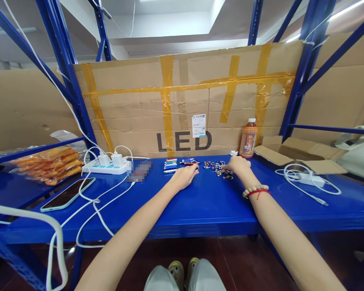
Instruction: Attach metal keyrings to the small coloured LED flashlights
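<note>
My left hand (pixel 184 177) rests on the blue table with its fingers curled closed; what they hold, if anything, is too small to make out. Just beyond it lie several pens (pixel 188 161), and beside those, on the left, is a neat row of pens (pixel 170 164) in different colours. My right hand (pixel 238 164), with a beaded bracelet and red string on the wrist, reaches into a loose spread of small metal pieces (pixel 225 173) that look like clips or key rings. Its fingers are bent together at the pile's right edge, their tips mostly hidden.
Behind the blue table (pixel 200 210) stands a taped cardboard box (pixel 133 117) marked LED. A drink bottle (pixel 248 138), an open carton (pixel 297 153) and a coiled white cable (pixel 311 182) are right. Left are a power strip (pixel 107 166), a phone (pixel 68 195) and orange packets (pixel 50 163).
</note>
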Action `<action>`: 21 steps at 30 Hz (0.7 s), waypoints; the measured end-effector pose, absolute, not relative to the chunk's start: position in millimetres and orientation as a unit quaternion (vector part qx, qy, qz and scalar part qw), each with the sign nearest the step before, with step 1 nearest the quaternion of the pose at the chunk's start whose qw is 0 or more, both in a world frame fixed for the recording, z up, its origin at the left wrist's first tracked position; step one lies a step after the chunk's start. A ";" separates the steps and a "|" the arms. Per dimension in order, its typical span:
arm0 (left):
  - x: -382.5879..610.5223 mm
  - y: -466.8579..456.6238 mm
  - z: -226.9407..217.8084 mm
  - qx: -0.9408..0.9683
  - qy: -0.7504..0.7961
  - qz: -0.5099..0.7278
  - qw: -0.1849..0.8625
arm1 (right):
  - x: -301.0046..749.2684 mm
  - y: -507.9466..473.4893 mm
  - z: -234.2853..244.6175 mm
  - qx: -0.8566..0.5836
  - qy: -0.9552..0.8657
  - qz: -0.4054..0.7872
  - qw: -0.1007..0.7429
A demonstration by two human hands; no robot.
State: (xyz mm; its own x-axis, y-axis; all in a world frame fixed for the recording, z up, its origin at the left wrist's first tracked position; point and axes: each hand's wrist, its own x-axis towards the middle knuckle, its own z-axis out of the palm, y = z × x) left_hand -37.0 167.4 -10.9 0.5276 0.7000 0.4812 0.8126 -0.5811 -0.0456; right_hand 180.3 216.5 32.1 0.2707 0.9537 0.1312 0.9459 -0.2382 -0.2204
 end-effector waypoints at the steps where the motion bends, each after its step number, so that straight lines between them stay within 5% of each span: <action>1: -37.0 167.4 -10.8 -0.865 -0.436 -0.210 0.133 | 181.3 216.6 32.9 -0.790 -0.600 0.020 0.124; 8: -36.7 167.8 -11.5 -0.866 -0.432 -0.213 0.137 | 176.8 207.2 39.0 -0.788 -0.595 0.135 0.077; 21: -36.6 166.4 -11.3 -0.865 -0.431 -0.221 0.129 | 176.4 233.9 13.5 -0.700 -0.685 0.063 0.194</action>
State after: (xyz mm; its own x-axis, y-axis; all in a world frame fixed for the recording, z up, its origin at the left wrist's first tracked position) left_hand -36.6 166.4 -11.3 0.5310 0.6884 0.4941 0.8026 -0.5956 -0.0328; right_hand 176.4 233.9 13.5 0.0546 0.9825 0.1779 0.9338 0.0128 -0.3576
